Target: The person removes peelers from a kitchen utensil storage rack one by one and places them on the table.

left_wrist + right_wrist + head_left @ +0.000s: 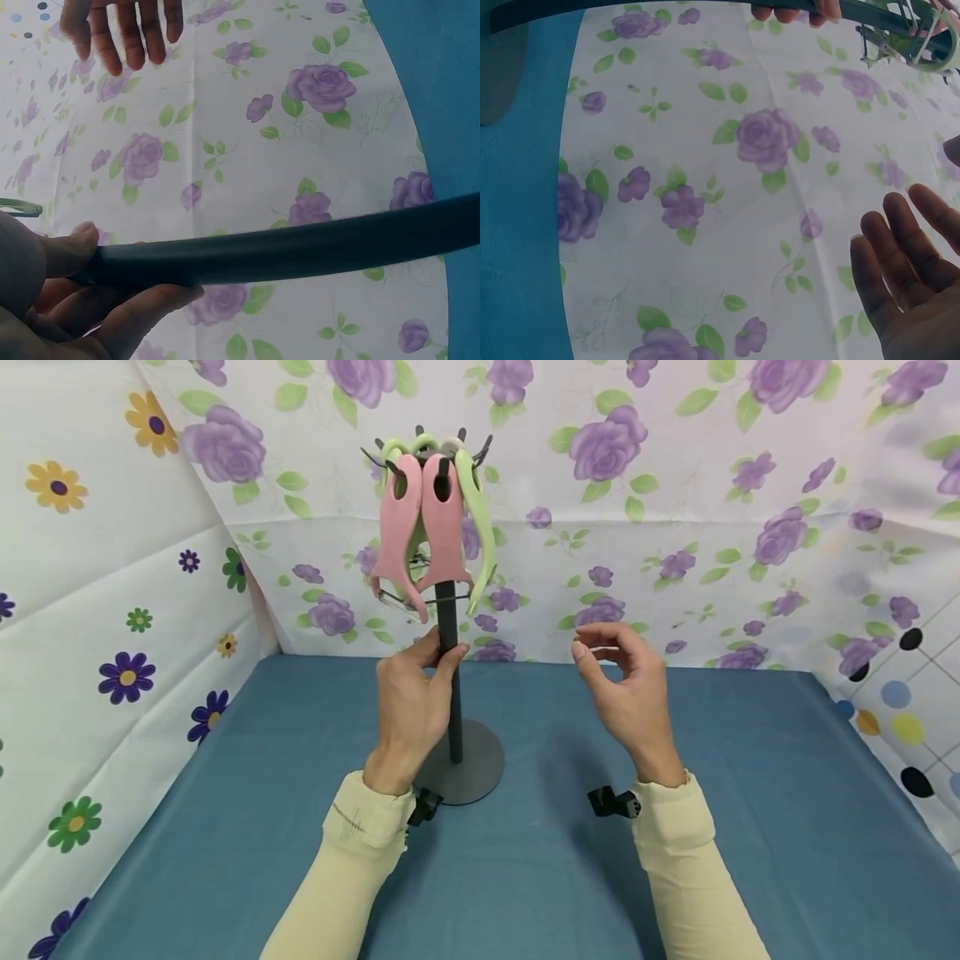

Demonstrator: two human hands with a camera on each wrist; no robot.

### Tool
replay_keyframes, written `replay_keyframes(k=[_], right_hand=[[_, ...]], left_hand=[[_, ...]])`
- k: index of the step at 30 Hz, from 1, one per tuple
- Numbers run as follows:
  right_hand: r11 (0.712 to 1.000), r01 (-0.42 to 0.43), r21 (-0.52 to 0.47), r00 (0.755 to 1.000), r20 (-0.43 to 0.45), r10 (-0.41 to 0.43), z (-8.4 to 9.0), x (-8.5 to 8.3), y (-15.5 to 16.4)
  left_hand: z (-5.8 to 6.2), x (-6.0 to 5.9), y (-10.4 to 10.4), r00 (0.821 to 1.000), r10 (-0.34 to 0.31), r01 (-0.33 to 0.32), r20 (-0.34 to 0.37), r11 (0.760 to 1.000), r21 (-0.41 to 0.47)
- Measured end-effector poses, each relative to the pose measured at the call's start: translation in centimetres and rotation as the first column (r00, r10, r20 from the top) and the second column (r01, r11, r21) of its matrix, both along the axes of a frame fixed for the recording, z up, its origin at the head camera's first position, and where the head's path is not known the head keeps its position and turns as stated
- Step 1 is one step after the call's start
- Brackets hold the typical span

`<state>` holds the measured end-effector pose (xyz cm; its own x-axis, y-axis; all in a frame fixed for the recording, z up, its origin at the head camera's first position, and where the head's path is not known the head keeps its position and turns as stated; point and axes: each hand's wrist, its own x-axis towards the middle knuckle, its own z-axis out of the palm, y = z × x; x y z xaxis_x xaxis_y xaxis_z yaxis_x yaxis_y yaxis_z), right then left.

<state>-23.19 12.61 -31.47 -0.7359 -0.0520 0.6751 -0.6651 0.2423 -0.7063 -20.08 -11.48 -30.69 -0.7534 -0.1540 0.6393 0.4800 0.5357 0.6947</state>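
Note:
A dark upright stand carries several peelers on hooks around its top. Two pink peelers (442, 535) hang at the front, with a green peeler (482, 527) to their right and more green ones partly hidden behind. My left hand (408, 706) grips the dark pole (456, 727) just under the peelers, thumb on one side and fingers on the other; the left wrist view shows the same grip on the pole (300, 251). To the right of the stand, my right hand (633, 697) is held in the air, fingers loosely bent, with nothing in it. The right wrist view shows its relaxed fingers (900, 247).
The stand's round grey base (483, 768) rests on a blue cloth-covered table (517, 877). A flowered backdrop (720, 485) rises behind the table, with patterned sheets at left and right. A small black wrist camera (615, 802) sits at the right cuff.

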Motion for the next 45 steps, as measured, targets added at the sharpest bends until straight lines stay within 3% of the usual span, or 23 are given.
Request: replay_keyframes(k=[16,38,45], right_hand=[[0.991,-0.132,0.022,0.99,-0.037,0.133,1.3,1.1,-0.8],[0.983,-0.183,-0.033,0.98,-0.088,0.18,2.3,2.6,-1.5],[0.974,-0.22,-0.06,0.971,-0.112,0.212,2.9,3.2,-2.6]], left_hand=[[0.0,0.9,0.8,0.999,-0.049,0.05,0.019,0.999,-0.02],[-0.1,1.7,2.0,0.989,-0.144,0.146,0.033,0.987,-0.063],[0.1,1.7,1.8,0.99,-0.139,0.14,0.018,0.986,-0.085]])
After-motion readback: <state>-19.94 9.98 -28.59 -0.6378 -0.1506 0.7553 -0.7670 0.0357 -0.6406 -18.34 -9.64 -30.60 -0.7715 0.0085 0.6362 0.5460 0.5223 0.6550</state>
